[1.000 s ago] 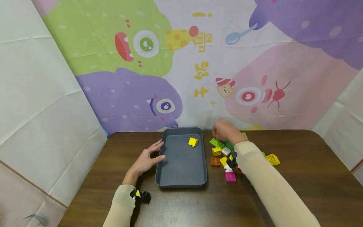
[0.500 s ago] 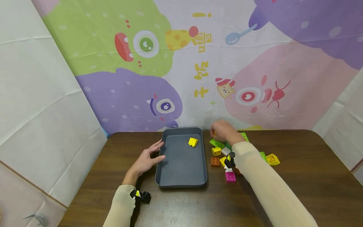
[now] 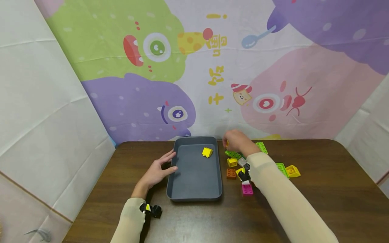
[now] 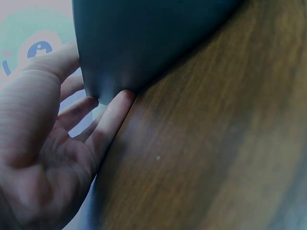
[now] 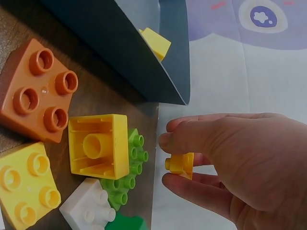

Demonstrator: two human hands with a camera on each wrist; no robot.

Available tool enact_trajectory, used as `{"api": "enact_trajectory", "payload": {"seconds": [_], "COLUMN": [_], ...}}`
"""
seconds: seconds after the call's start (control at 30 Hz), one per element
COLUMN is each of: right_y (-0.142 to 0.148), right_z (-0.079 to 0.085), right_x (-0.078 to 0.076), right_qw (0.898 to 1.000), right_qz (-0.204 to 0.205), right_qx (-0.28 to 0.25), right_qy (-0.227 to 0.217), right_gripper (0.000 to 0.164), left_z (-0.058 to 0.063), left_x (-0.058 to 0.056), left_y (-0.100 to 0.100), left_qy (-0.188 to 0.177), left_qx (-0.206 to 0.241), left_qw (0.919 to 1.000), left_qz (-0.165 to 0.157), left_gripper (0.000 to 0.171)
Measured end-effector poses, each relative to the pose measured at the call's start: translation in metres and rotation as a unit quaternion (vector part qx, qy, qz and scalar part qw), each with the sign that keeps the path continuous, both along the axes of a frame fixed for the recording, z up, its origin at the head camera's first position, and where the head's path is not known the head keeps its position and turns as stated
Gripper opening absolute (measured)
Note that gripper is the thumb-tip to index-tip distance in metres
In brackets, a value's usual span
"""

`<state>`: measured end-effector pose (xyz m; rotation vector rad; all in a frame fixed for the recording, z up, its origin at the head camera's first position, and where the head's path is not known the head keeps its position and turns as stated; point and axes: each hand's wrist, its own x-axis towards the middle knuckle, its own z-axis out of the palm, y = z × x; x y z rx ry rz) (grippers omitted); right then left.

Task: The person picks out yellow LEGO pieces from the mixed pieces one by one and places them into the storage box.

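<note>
A dark grey tray (image 3: 194,182) lies on the table with one yellow building block (image 3: 207,152) inside, toward its far right. My left hand (image 3: 156,173) rests against the tray's left side, fingers extended and touching the wall, as the left wrist view also shows. Beyond the tray's far right corner, my right hand (image 3: 239,141) pinches a small yellow building block (image 5: 180,164) between thumb and fingers. It is above the loose blocks, near a light green block (image 3: 233,154) that it partly overlaps in the head view.
Several loose blocks lie right of the tray, among them an orange-brown block (image 3: 231,173), a magenta block (image 3: 247,189) and a yellow one (image 3: 293,171). My right forearm covers part of the pile. A printed cloth (image 3: 209,125) hangs behind the table's far edge.
My right hand has shifted a little left, toward the tray, with the yellow building block in its fingers. My left hand and the tray have stayed put.
</note>
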<state>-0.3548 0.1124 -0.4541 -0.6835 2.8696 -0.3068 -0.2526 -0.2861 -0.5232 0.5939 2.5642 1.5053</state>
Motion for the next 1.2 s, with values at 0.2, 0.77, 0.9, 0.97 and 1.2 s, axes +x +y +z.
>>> {"api": "enact_trajectory", "payload": {"seconds": [0.2,0.77,0.9,0.97,1.2], "right_y": [-0.005,-0.021,-0.022,-0.022,-0.026], "right_z": [0.008,0.03,0.029,0.022,0.016], "right_x": [0.011,0.037,0.033,0.026,0.021], "right_qw": [1.0,0.999,0.999,0.999,0.999], "right_qz": [-0.011,0.006,0.013,0.016,0.016], "right_qx": [0.001,-0.01,0.0,0.004,0.007], "right_qy": [0.011,0.036,0.038,0.037,0.033], "right_gripper": [0.013,0.014,0.014,0.015,0.012], "left_z": [-0.019,0.01,0.018,0.018,0.018], "left_x": [-0.012,0.006,0.012,0.012,0.011], "left_y": [-0.007,0.006,0.01,0.011,0.01], "left_qy": [0.019,-0.003,-0.008,-0.014,-0.006], "left_qx": [-0.002,-0.024,-0.019,-0.016,-0.022], "left_qw": [0.9998,0.9996,0.9997,0.9996,0.9996], "left_qz": [-0.002,0.014,0.015,0.016,0.018], "left_gripper": [0.077,0.077,0.079,0.079,0.078]}}
